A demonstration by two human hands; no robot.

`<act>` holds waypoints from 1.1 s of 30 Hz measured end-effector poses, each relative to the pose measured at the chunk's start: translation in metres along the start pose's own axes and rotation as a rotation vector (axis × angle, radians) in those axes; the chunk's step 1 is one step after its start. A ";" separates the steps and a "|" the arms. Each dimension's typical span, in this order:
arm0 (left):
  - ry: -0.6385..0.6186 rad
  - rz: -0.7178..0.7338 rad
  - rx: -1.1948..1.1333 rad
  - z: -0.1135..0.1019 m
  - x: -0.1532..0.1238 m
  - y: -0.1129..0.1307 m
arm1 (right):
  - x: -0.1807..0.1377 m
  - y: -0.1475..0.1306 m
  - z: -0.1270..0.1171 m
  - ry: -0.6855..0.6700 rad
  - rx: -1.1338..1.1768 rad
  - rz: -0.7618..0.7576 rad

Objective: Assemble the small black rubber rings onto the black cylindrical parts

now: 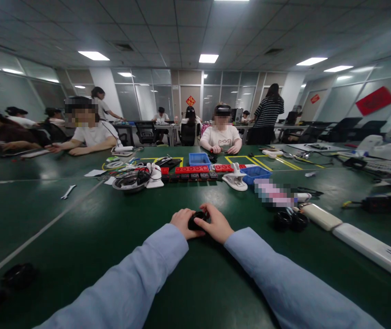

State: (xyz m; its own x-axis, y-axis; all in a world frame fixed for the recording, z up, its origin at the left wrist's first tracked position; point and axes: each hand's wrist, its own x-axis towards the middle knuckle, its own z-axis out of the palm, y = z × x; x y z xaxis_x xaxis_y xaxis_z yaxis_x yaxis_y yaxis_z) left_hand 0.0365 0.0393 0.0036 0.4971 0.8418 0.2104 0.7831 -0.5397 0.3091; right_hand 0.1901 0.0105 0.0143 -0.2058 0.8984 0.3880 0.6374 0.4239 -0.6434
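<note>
Both of my hands meet in the middle of the green table (130, 256), around a small black round part (193, 223) with a glossy, hollow-looking top. My left hand (182, 223) curls around its left side. From the right, my right hand (217, 225) grips it, thumb lying over the near rim and fingers behind. My palms hide much of the part, so its exact kind does not show. Two similar black round parts (291, 220) lie to the right of my hands, and two more dark round ones (18, 275) lie at the lower left.
Ahead stand red power-strip-like pieces (195, 170), white clip bases (235, 178), blue trays (199, 159) and a metal bowl (131, 181) with cables. A wrench (68, 192) lies left. Long white bars (373, 249) lie right. A person (221, 135) sits opposite; others work around.
</note>
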 end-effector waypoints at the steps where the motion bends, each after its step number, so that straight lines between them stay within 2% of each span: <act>1: -0.001 -0.002 0.002 0.000 0.000 0.000 | 0.000 0.000 0.001 -0.004 -0.001 0.004; 13: -0.036 0.005 0.012 -0.005 0.000 0.003 | 0.000 0.003 0.002 -0.040 -0.044 -0.032; 23: 0.005 0.053 0.017 -0.001 0.000 0.000 | 0.000 0.003 0.004 -0.018 -0.039 -0.058; 26: 0.007 0.047 0.028 -0.001 0.001 -0.001 | 0.001 0.001 0.001 0.052 -0.021 -0.098; 29: 0.002 0.033 0.017 -0.001 0.001 -0.001 | 0.004 0.001 -0.004 0.194 0.015 -0.114; 33: 0.001 0.020 -0.018 0.000 0.001 -0.002 | 0.010 0.012 -0.007 0.300 0.126 0.024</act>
State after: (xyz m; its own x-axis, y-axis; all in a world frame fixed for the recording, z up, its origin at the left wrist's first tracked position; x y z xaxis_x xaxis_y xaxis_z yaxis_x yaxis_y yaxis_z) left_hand 0.0353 0.0406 0.0036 0.5126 0.8307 0.2173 0.7662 -0.5567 0.3210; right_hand 0.2008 0.0241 0.0147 0.0477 0.8421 0.5371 0.5389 0.4311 -0.7237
